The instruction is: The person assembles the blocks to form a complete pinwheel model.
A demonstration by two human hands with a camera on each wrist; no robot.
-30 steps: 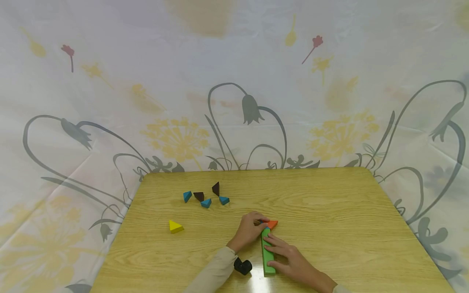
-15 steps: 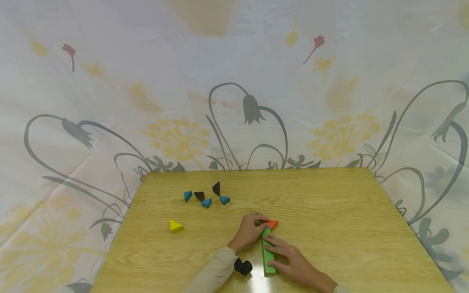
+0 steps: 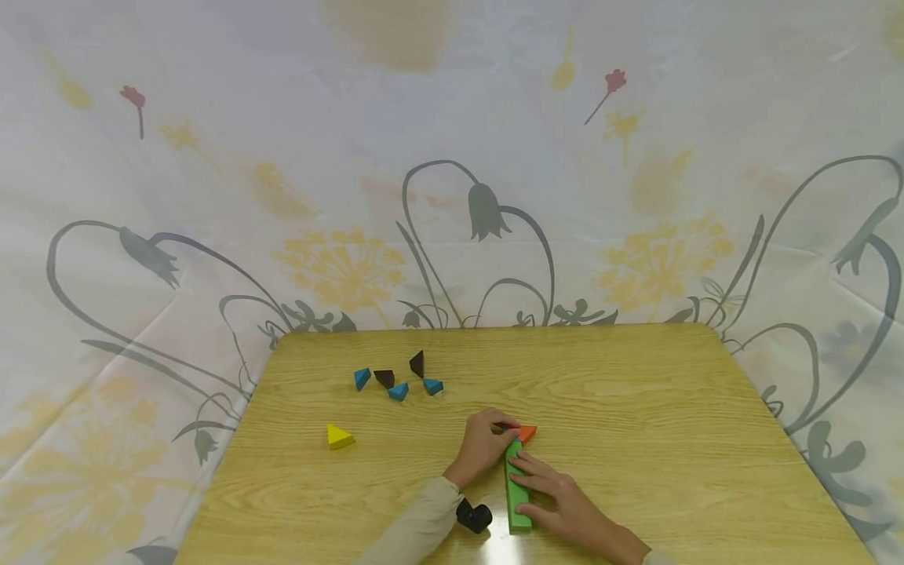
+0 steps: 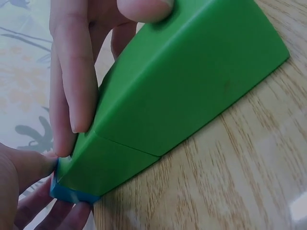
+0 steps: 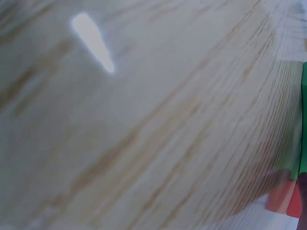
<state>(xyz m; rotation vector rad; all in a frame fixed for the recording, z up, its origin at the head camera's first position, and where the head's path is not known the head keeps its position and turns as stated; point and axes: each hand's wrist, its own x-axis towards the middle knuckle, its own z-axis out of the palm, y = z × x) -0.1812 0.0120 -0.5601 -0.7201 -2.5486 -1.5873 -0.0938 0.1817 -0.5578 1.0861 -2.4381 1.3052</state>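
Observation:
Two green blocks (image 3: pixel 519 514) lie end to end on the table, their seam showing in the left wrist view. A small blue block (image 4: pixel 72 193) sits against their far end. My left hand (image 3: pixel 483 446) pinches this blue block between thumb and fingers, covering much of it in the head view. Beside that end, an orange-red triangular block (image 3: pixel 526 432) juts out to the right. My right hand (image 3: pixel 565 502) rests on the green blocks with its fingers extended along them. Only a sliver of green block (image 5: pixel 304 120) and red block (image 5: pixel 294 201) shows in the right wrist view.
Several blue and dark brown triangular blocks, among them a brown one (image 3: pixel 417 364) and a blue one (image 3: pixel 399 391), lie toward the back left. A yellow triangular block (image 3: pixel 339 437) lies left of my hands. A black device (image 3: pixel 475 517) sits by my left wrist.
My left wrist and the black device beside it have shifted slightly to the right. Both hands keep their places at the blocks, which look unmoved.

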